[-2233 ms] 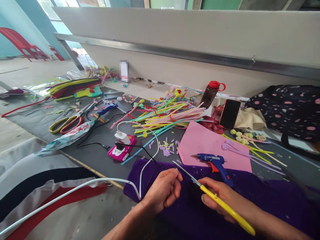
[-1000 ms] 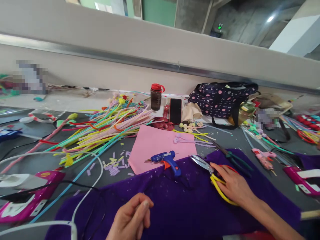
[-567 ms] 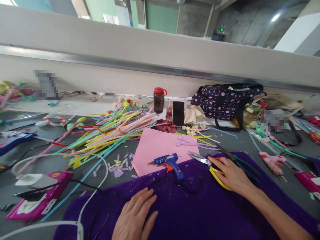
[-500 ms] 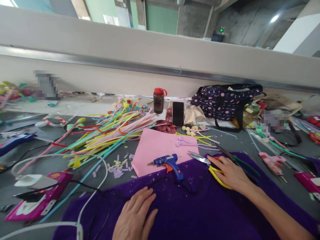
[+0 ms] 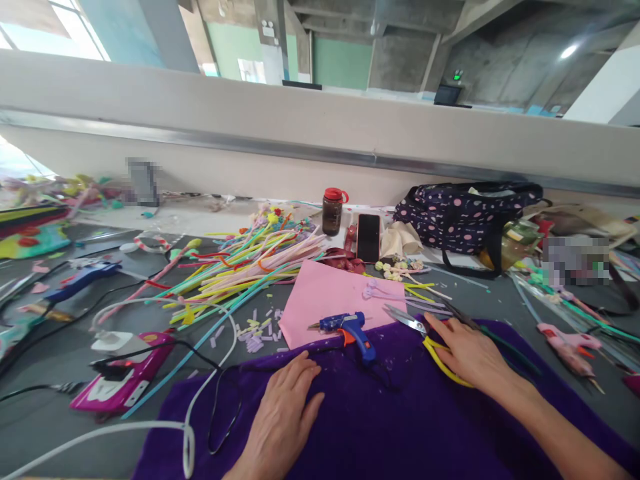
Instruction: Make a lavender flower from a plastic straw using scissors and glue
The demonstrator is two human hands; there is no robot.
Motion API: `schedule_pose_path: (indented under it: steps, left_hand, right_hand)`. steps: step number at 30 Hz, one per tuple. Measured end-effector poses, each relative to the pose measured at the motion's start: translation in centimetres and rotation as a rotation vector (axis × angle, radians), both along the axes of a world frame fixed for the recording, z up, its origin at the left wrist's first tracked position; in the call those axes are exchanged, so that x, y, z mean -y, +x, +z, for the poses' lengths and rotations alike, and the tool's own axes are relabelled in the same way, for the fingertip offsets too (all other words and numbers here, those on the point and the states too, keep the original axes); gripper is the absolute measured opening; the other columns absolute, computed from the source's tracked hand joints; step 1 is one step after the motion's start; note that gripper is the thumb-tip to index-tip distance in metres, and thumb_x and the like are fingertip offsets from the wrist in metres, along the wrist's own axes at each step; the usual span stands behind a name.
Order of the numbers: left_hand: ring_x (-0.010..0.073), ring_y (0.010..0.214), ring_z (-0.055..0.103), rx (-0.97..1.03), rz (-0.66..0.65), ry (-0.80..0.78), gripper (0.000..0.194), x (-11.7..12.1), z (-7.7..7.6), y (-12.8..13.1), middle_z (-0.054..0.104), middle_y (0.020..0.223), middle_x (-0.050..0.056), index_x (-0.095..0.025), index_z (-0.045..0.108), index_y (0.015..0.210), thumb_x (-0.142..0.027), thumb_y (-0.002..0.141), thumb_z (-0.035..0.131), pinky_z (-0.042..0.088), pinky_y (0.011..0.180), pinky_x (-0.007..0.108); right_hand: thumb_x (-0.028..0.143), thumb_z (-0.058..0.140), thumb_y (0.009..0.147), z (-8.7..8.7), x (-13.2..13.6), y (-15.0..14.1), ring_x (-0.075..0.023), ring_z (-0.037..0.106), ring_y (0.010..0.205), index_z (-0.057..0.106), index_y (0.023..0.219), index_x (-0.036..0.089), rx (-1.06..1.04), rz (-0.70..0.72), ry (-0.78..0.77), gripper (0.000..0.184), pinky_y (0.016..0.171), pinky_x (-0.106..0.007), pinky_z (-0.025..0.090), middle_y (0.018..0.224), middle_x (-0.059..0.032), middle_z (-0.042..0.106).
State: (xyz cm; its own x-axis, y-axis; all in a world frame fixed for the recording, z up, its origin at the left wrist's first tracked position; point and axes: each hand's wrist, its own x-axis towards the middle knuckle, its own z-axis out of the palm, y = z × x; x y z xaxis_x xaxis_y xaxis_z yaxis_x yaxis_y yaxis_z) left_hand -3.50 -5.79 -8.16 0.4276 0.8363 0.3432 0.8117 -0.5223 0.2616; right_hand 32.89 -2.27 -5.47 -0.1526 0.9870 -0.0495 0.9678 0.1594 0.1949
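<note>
My left hand [image 5: 286,415] lies palm down on the purple cloth [image 5: 400,433], its thumb apart from the other fingers and nothing held. At the cloth's far edge, my right hand [image 5: 467,353] is over the yellow-handled scissors [image 5: 434,357], its fingers on the handles. The scissors' metal blades point left towards a sheet of pink paper [image 5: 330,290]. Between my hands, a blue glue gun [image 5: 357,333] with an orange trigger rests partly on the paper and partly on the cloth. Slender purple stems with rounded ends [image 5: 373,290] lie on the paper's right side.
Bundled coloured pipe cleaners [image 5: 255,263] and cut purple pieces [image 5: 256,338] lie left of the paper. A magenta power strip [image 5: 145,377] with looping cables is at left. Behind stand a bottle [image 5: 332,217], a phone [image 5: 369,238] and a patterned bag [image 5: 450,217]. A pink glue gun [image 5: 567,347] lies right.
The camera view has turned a little left and up, so everything appears shifted right and slightly down. Both hands keep nearly the same places on the cloth and the scissors.
</note>
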Motion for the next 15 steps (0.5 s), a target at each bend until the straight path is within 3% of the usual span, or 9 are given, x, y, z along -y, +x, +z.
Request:
schedule_pose_path:
  steps: [4, 8, 11, 15]
  left_hand:
    - [0.0252, 0.112, 0.055, -0.009, -0.014, 0.021, 0.029, 0.3, 0.3, -0.3, 0.064, 0.110, 0.008, -0.020, 0.057, 0.108, -0.024, 0.079, 0.056, 0.051, 0.089, 0.039]
    - [0.0246, 0.103, 0.061, -0.010, -0.075, 0.036, 0.024, 0.6, 2.2, 0.3, 0.067, 0.102, 0.006, -0.022, 0.060, 0.102, -0.023, 0.078, 0.057, 0.055, 0.079, 0.035]
    - [0.0188, 0.080, 0.067, 0.085, -0.090, -0.002, 0.018, -0.3, 4.3, 1.6, 0.069, 0.094, 0.004, -0.023, 0.062, 0.097, -0.022, 0.081, 0.053, 0.056, 0.068, 0.030]
    - [0.0165, 0.087, 0.065, 0.308, -0.107, 0.066, 0.020, -2.7, 5.4, 2.8, 0.068, 0.095, 0.004, -0.022, 0.061, 0.100, -0.017, 0.081, 0.053, 0.054, 0.076, 0.027]
  right_hand:
    - [0.029, 0.053, 0.080, 0.9, 0.5, -0.8, -0.0270, 0.065, 0.079, 0.048, 0.128, 0.022, 0.072, 0.026, 0.072, 0.048, 0.067, -0.036, 0.049, 0.096, -0.0103, 0.063]
    - [0.036, 0.047, 0.085, 4.1, -1.1, -2.6, -0.0233, 0.065, 0.078, 0.055, 0.117, 0.024, -0.056, 0.115, 0.114, 0.035, 0.062, -0.032, 0.049, 0.100, -0.0067, 0.064]
    - [0.038, 0.046, 0.087, 8.1, -5.3, -6.0, -0.0221, 0.064, 0.080, 0.058, 0.113, 0.026, -0.119, 0.197, 0.140, 0.031, 0.062, -0.030, 0.048, 0.095, -0.0048, 0.065]
    - [0.036, 0.048, 0.088, 12.8, -14.4, -12.3, -0.0239, 0.060, 0.092, 0.058, 0.112, 0.019, -0.134, 0.223, 0.235, 0.031, 0.074, -0.035, 0.048, 0.106, -0.0088, 0.061]
